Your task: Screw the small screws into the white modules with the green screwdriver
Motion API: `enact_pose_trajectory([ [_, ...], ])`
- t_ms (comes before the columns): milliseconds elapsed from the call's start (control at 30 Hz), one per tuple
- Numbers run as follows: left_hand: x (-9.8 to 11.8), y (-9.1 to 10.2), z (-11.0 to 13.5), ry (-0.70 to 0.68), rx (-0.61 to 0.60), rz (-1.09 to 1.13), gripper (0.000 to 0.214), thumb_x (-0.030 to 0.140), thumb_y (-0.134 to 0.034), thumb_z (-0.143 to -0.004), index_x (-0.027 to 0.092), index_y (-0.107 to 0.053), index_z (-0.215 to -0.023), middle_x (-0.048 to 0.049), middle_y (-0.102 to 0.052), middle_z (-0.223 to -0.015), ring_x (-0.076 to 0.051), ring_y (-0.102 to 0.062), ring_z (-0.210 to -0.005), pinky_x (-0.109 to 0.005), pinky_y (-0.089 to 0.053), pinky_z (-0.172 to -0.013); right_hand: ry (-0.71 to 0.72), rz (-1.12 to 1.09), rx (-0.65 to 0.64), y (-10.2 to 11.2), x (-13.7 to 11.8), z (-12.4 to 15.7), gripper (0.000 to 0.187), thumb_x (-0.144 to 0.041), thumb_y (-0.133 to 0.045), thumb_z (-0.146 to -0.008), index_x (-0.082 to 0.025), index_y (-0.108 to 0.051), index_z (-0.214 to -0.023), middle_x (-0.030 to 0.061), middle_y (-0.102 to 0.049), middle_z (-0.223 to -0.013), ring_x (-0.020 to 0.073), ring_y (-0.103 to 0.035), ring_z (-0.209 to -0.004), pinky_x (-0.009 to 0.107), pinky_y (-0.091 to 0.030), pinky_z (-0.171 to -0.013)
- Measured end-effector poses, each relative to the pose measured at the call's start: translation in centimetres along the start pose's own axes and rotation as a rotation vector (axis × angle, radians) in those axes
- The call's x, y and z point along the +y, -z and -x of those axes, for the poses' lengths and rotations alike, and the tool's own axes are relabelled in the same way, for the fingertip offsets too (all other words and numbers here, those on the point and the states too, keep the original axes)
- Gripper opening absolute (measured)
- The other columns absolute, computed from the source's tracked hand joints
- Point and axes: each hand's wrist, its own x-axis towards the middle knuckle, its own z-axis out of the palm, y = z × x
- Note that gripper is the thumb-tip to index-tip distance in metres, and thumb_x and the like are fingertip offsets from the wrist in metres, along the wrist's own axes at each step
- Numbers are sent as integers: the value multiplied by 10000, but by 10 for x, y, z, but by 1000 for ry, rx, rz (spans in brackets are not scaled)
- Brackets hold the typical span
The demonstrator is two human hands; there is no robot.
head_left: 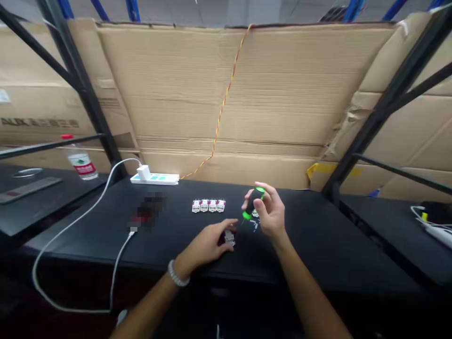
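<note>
Right hand [270,212] pinches a stubby black-and-green screwdriver [253,202] by its handle, tip down, just above loose metal bits [254,225]. Left hand [208,242] curls over a small white connector [229,238], apparently pinning it steady against the black table [318,245]; four similar connectors [208,205] sit lined up nearby, within reach.

White power strip [154,178], water bottle [82,162], corrugated cardboard [226,84]

This is a warehouse-style workshop corner set up for small hand assembly. Blue and black steel racking [79,89] frames the space, and large sheets of corrugated cardboard [226,84] line it behind a black workbench [318,249]. A white power strip [154,179] sits on the bench, along with a green-capped screwdriver [251,203] and a row of small white connectors [208,205].
</note>
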Motion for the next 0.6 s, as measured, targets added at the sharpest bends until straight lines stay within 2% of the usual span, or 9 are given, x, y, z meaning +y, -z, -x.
enact_pose_trajectory([
  [600, 1, 0, 0, -10, 4, -15, 714, 174, -817, -869, 311, -535, -1510, -51, -750, -1322, -263, -710, -1197, -397, -513, -1085, -12, 7, -21, 1, 3, 1, 338, -364, -714, -991, -291, -620, -1308, 18, -732, -942, 165, -759, -681, 304, -656, -578],
])
